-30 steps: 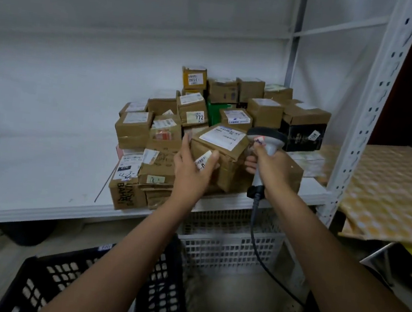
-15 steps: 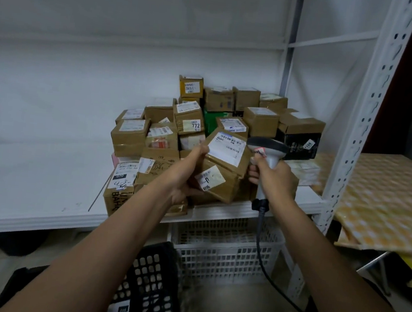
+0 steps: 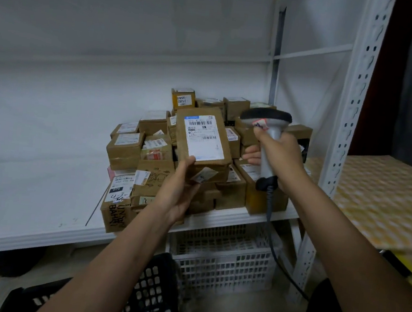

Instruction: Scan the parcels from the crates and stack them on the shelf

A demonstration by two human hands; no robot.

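My left hand grips the lower end of a brown cardboard parcel, holding it tilted upright in front of the pile so its white barcode label faces me. To its right, my right hand is wrapped around the handle of a grey corded barcode scanner, whose dark head sits level with the parcel's top. A pile of several brown parcels covers the right part of the white shelf behind both hands.
A white upright post bounds the shelf on the right, with a yellow patterned surface beyond it. Under the shelf stand a white lattice crate and a black crate. The scanner cable hangs down past the white crate.
My left hand has lifted the parcel off the pile and tipped it upright, label toward me. The scanner has risen slightly beside it.
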